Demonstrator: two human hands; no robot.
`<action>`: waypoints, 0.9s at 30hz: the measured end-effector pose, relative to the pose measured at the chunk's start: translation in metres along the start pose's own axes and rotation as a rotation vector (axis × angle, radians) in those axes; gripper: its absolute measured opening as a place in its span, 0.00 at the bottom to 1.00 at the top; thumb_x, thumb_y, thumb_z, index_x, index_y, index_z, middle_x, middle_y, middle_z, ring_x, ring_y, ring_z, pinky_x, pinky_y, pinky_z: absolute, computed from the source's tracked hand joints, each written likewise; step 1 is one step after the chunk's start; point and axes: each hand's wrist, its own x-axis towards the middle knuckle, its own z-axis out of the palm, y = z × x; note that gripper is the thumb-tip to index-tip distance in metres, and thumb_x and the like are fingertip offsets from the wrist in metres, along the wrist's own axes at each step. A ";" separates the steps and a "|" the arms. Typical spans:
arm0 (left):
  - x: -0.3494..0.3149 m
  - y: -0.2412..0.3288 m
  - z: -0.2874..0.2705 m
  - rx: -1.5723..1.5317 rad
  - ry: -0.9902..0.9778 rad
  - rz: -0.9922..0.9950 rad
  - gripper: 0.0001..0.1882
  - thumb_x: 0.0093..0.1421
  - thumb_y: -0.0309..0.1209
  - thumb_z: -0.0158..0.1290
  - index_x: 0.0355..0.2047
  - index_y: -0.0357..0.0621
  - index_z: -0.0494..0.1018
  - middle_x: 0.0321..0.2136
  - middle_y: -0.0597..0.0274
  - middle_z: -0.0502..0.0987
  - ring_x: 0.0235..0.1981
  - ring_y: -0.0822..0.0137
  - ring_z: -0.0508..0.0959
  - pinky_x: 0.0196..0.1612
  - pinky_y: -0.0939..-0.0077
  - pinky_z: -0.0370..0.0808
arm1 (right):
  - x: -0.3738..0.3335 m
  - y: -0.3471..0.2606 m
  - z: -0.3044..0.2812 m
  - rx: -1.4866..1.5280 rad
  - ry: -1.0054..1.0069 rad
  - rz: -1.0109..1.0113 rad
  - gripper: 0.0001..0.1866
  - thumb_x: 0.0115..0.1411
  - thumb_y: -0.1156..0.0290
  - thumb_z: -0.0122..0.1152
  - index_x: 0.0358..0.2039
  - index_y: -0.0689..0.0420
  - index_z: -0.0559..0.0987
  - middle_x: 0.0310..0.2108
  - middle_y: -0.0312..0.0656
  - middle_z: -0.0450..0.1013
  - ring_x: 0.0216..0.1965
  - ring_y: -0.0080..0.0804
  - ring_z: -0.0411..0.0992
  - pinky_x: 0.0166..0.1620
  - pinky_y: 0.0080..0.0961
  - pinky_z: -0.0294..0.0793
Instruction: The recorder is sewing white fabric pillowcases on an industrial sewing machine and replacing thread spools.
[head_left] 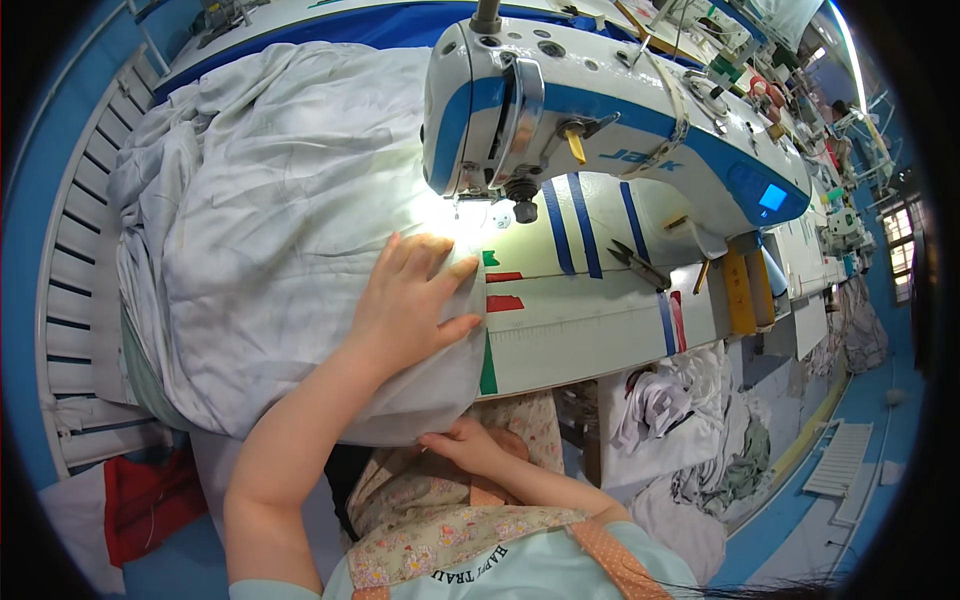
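A large sheet of thin white fabric (270, 220) lies bunched and wrinkled over the left of the sewing table, its right edge running up to the lit needle area (458, 208). My left hand (412, 295) rests on the fabric just in front of the needle, fingers spread and palm down. At the cloth's near edge, my right hand (468, 445) pinches the white fabric between thumb and fingers; part of this hand is hidden. Above both hands stands a white and blue sewing machine (590, 110) with its lamp glowing.
Thread snips (640, 266) lie on the machine bed (570, 350), among blue, red and green tape strips. A yellow holder (740, 290) stands at the bed's right. Heaped cloth (680, 400) is below right. A white slatted rack (75, 280) borders the left side.
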 end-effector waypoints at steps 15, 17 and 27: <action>0.011 -0.016 0.005 0.020 0.043 0.034 0.25 0.45 0.42 0.62 0.46 0.54 0.74 0.43 0.57 0.64 0.47 0.55 0.63 0.55 0.61 0.62 | -0.059 -0.032 -0.014 -0.103 0.168 -0.118 0.09 0.58 0.71 0.59 0.34 0.64 0.78 0.31 0.38 0.75 0.33 0.23 0.72 0.36 0.22 0.71; 0.014 -0.019 0.002 -0.012 0.024 0.040 0.24 0.45 0.41 0.62 0.44 0.54 0.74 0.43 0.59 0.65 0.46 0.56 0.63 0.53 0.62 0.64 | -0.063 -0.035 -0.016 -0.129 0.170 -0.232 0.14 0.57 0.74 0.59 0.44 0.64 0.74 0.34 0.40 0.75 0.34 0.23 0.72 0.36 0.21 0.71; -0.053 -0.001 -0.032 -0.135 -0.149 0.199 0.16 0.43 0.33 0.61 0.34 0.51 0.72 0.41 0.63 0.70 0.46 0.58 0.69 0.58 0.51 0.63 | -0.078 -0.033 -0.023 -0.136 0.164 -0.196 0.25 0.57 0.85 0.51 0.56 0.63 0.64 0.46 0.43 0.71 0.43 0.26 0.72 0.45 0.21 0.71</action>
